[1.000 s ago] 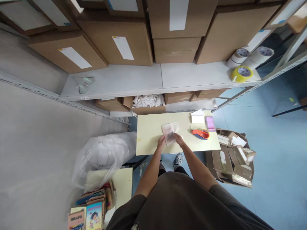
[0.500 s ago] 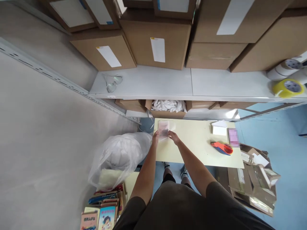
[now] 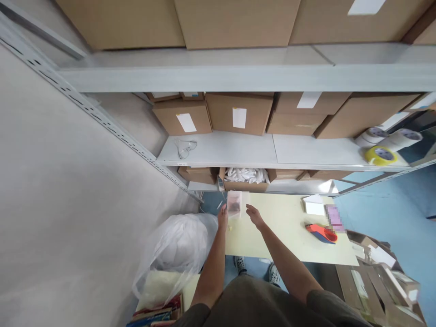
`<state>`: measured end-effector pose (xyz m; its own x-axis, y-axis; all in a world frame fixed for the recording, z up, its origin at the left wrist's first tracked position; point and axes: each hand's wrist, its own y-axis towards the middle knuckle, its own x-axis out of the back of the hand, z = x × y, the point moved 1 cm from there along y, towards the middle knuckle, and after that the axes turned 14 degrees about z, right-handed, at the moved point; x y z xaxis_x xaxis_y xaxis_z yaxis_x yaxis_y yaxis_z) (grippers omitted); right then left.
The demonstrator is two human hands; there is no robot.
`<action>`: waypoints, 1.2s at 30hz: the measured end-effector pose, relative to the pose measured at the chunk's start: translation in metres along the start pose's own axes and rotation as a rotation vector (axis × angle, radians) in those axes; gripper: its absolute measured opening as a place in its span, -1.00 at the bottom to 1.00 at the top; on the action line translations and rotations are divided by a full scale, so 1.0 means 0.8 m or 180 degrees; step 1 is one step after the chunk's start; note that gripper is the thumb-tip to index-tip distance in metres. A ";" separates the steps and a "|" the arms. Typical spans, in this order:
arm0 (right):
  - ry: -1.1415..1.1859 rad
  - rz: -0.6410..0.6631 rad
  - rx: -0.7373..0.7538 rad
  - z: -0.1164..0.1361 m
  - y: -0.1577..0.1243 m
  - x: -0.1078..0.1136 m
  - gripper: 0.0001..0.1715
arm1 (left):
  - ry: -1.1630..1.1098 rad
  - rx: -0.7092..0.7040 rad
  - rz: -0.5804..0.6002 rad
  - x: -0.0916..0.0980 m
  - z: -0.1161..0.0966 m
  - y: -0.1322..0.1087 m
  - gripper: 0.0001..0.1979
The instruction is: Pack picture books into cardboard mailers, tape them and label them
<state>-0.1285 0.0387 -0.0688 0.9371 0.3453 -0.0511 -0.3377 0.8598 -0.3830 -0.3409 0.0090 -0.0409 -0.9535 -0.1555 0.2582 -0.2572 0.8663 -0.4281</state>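
Note:
On the pale yellow table lies a flat pinkish packet in a clear plastic sleeve, with a dark patch on its lower half. My left hand is at its left edge, fingers closed on that side; the exact grip is small and blurred. To the right of the packet, my right hand is apart from it, fingers stretched out and holding nothing. A tiny yellow bit is on the table just below the packet.
A shelf with cardboard boxes rises behind the table. At the table's right are white boxes and an orange-and-blue object. A big plastic bag stands left; flattened cartons lie right.
My right hand has let go of the packet's right edge and moved right. My left hand stays at the left edge. The camera view has tilted up, showing a higher shelf.

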 end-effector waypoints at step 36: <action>-0.1771 0.4066 0.1421 -0.083 -0.536 -0.382 -0.23 | -0.0920 0.0260 -0.3624 0.069 0.328 -0.880 -0.44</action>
<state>-0.2645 -0.4604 0.0494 -0.1340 0.9547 0.2655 -0.9910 -0.1295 -0.0344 -0.2539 -0.7340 0.0472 -0.1651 -0.9309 0.3260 -0.9827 0.1272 -0.1343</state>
